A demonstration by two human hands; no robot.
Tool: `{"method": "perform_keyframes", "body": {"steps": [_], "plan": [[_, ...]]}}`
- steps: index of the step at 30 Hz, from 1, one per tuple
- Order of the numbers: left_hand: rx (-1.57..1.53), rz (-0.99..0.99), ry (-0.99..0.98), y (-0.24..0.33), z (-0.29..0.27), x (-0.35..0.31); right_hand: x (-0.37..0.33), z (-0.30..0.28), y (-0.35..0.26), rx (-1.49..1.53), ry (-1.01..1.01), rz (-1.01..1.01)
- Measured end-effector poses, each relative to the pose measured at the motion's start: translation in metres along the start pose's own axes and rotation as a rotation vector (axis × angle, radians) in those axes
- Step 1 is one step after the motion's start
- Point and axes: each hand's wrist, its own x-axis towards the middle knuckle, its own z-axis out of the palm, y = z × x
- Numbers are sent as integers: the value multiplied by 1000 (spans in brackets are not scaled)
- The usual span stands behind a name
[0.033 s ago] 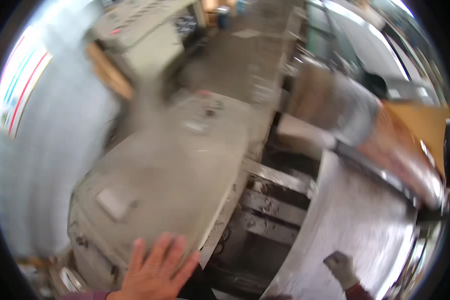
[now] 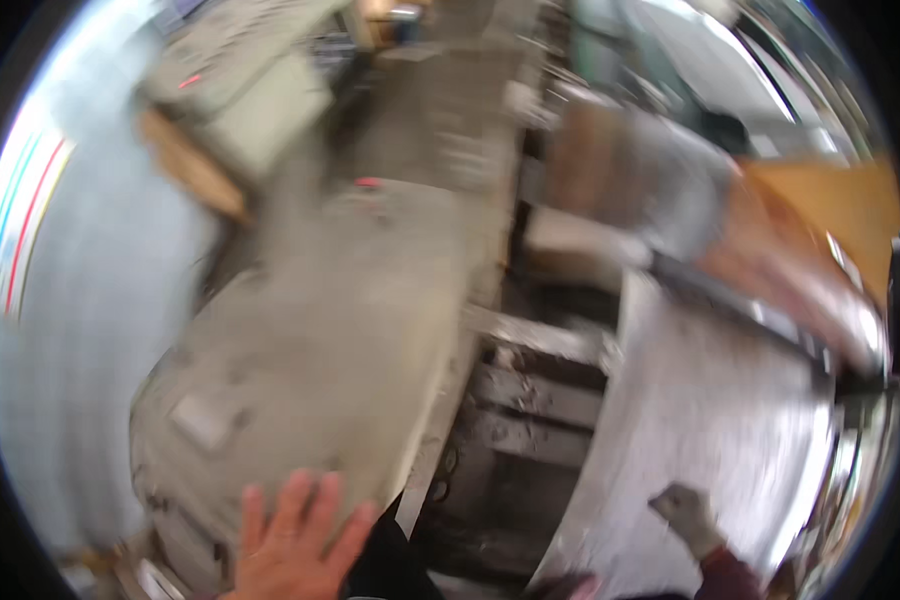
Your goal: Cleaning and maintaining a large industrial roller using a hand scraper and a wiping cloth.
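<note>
Grey metal sheet lies near right beneath the right hand, curled, cannot tell if pinching anything; left hand spread flat at near worktop, presumably for steadying.

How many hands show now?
2 clearly visible: left hand over the beige surface, right hand over the silvery sheet. A pinkish blur at the lower edge is unclear. Others may be hidden.

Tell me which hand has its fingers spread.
The left hand, fingers fanned out over the beige surface; the right hand, over the grey sheet, looks curled.
</note>
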Motion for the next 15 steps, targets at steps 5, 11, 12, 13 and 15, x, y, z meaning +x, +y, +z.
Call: {"method": "perform_keyframes", "body": {"steps": [5,11,12,13,15], "plan": [[287,-21,-15,6,1,-1,-71,29,60,379,158,442],[464,118,-60,0,13,1,-223,143,106,536,185,834],[489,146,-76,3,14,2,-231,149,105,566,166,855],[488,143,-60,6,14,3,-238,154,107,672,103,962],[490,153,-26,-2,12,-4,-251,176,116,798,20,1058]]}}
